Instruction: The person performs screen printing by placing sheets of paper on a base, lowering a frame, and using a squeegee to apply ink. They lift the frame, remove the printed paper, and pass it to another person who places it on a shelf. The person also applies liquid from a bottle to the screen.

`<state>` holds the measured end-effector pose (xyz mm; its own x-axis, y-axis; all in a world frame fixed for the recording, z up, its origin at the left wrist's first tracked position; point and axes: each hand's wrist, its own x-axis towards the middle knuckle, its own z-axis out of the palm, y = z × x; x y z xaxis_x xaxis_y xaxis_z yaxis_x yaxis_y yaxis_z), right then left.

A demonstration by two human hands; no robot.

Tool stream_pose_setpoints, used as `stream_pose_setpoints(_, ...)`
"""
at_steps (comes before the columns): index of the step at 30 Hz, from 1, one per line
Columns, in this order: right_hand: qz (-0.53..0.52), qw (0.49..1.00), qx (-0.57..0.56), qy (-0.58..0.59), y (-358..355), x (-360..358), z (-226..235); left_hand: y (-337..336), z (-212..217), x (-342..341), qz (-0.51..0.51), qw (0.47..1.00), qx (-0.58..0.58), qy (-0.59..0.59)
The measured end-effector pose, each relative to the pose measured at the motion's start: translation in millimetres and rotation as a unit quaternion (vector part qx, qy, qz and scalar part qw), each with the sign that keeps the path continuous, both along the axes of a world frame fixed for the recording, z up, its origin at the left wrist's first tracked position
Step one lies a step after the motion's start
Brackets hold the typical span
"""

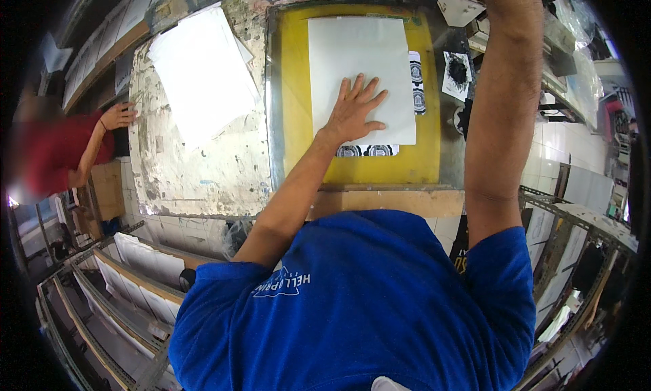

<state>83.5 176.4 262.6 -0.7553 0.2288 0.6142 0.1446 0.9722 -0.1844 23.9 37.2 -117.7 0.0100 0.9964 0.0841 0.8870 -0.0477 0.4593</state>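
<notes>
My left hand (356, 113) lies flat on a white sheet of paper (359, 48), fingers spread. Under that sheet, a sheet printed with black round emblems (416, 86) peeks out along the right and lower edges. Both rest on a yellow panel (380, 170) with a wooden bar along its near side. My right forearm (502, 113) reaches far forward past the panel's right side; its hand lies beyond the upper edge of the picture.
Left of the panel, a stack of white sheets (203, 79) sits on a paint-stained board (230, 181). A small ink-smeared paper (456, 75) lies to the right. A person in a red top (61, 143) rests a hand at the board's left edge. Racks with white panels (139, 282) stand nearer left.
</notes>
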Motion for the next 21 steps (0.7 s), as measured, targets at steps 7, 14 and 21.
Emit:
stream_pose_setpoints(7, -0.030, 0.988, -0.123, -0.090, -17, 10, -12, -47, 96, -26, 0.241, 0.838, 0.361, -0.331)
stream_pose_setpoints(14, -0.038, 0.997, -0.048, -0.057, -78, 70, -121, -142, 128, -22, 0.425, 0.705, 0.305, -0.479)
stream_pose_setpoints(21, -0.020, 0.944, -0.280, -0.175, -90, 77, -255, -196, 19, -8, 0.412, 0.828, 0.216, -0.313)
